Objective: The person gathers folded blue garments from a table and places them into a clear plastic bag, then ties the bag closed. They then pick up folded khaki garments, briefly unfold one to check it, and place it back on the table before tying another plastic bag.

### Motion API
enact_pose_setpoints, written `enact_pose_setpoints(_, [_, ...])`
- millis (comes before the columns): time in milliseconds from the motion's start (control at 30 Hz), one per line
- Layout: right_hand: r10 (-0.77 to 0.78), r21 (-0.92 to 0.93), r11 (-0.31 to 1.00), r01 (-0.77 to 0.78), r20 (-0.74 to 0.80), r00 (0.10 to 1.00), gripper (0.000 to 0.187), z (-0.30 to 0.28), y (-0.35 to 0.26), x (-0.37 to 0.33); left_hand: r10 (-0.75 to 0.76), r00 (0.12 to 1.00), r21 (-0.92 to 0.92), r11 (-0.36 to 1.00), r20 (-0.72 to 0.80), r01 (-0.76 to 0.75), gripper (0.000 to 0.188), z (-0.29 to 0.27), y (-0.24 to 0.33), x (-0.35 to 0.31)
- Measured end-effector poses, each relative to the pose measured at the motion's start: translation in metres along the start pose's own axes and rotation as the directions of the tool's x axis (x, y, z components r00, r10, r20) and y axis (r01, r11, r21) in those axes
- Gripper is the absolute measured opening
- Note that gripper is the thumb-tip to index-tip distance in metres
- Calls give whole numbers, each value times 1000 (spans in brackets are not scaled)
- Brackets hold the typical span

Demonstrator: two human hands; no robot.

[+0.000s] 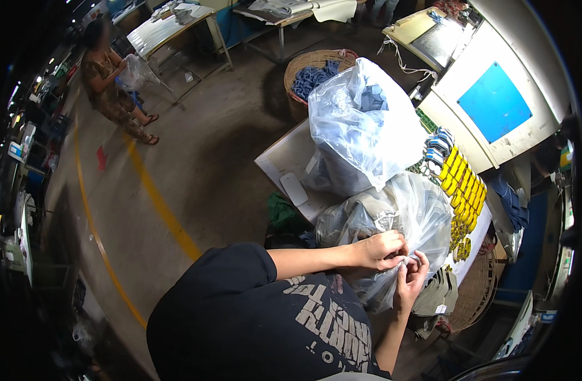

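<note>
A clear plastic bag (pixel 430 213) filled with grey-green cloth pieces lies on the table close to my body. My left hand (pixel 381 250) is closed on the gathered plastic at the bag's near side, fingers curled inward. Beside it, to the right, my right hand (pixel 410 282) pinches the same gathered plastic between thumb and fingers. The fingertips of both hands almost meet there. Just beyond stands a second, larger clear plastic bag (pixel 348 130), its top open, with blue-grey cloth pieces (pixel 372 98) showing inside.
Rows of yellow bundles (pixel 463 190) line the table's right side. Grey-green cut pieces (pixel 437 293) hang near my right hand. A white flat object (pixel 294 189) lies on the table's left. Wicker baskets stand beyond (pixel 349 56) and at right (pixel 480 298). Another person (pixel 107 76) stands far left.
</note>
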State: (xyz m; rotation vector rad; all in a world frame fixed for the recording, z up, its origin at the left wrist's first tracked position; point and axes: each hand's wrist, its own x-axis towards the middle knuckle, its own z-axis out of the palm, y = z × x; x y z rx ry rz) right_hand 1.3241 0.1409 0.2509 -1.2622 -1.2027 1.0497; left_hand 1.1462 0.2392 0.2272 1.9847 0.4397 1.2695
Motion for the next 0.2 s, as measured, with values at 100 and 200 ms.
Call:
enact_pose_setpoints(100, [88, 125, 987, -102, 115, 990, 55, -2, -1, 0, -4, 1000, -15, 1000, 16, 4, 20, 1, -2, -2])
enact_pose_setpoints(200, [191, 287, 929, -233, 168, 967, 66, -1, -2, -4, -68, 996, -47, 996, 64, 71, 21, 2, -2, -4])
